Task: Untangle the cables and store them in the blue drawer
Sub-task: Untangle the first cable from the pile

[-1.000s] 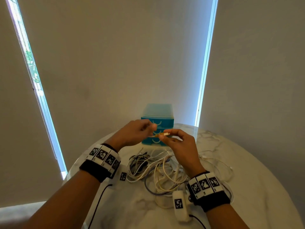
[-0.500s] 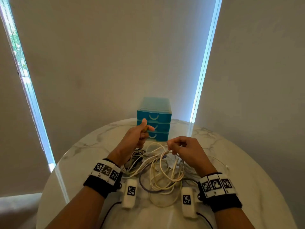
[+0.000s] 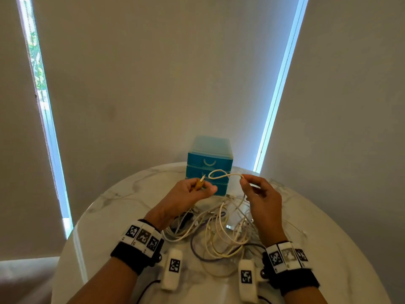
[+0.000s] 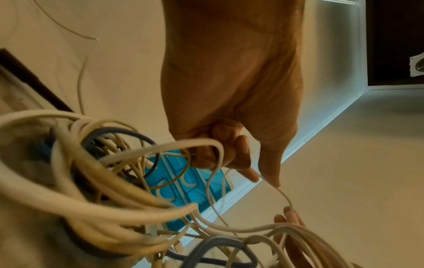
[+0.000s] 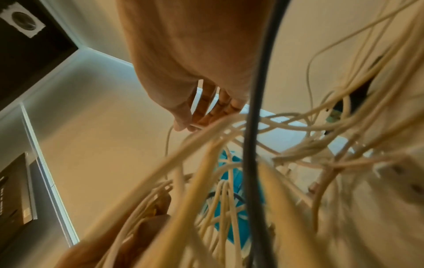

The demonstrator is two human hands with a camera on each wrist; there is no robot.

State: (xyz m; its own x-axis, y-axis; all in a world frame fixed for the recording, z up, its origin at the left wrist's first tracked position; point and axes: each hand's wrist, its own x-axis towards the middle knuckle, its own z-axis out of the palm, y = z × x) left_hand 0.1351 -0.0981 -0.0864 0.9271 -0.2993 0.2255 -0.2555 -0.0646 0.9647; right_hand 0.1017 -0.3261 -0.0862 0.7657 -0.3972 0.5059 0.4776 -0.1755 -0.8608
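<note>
A tangle of white, cream and dark cables [image 3: 219, 231] lies on the round marble table [image 3: 328, 249] under my hands. My left hand [image 3: 202, 187] grips an orange plug [image 3: 199, 183] at one end of a thin white cable [image 3: 217, 173]. That cable loops across to my right hand [image 3: 243, 179], which pinches it between thumb and forefinger. Both hands hover just in front of the blue drawer unit [image 3: 209, 163], whose three drawers are closed. The left wrist view has the left hand [image 4: 263, 179] pinching the white cable [image 4: 284, 195]. In the right wrist view the right hand [image 5: 183, 127] pinches it above the tangle [image 5: 229, 181].
The drawer unit stands at the table's far edge against a blind-covered window. A purple cable [image 3: 197, 253] and a USB plug [image 3: 228, 227] lie in the tangle. White tagged camera units [image 3: 173, 268] hang under both wrists. Bare tabletop shows left and right of the pile.
The hands have moved apart. The left hand kept the orange plug while the right dipped to the pile, then rose pinching the cable farther along, drawing a loop up.
</note>
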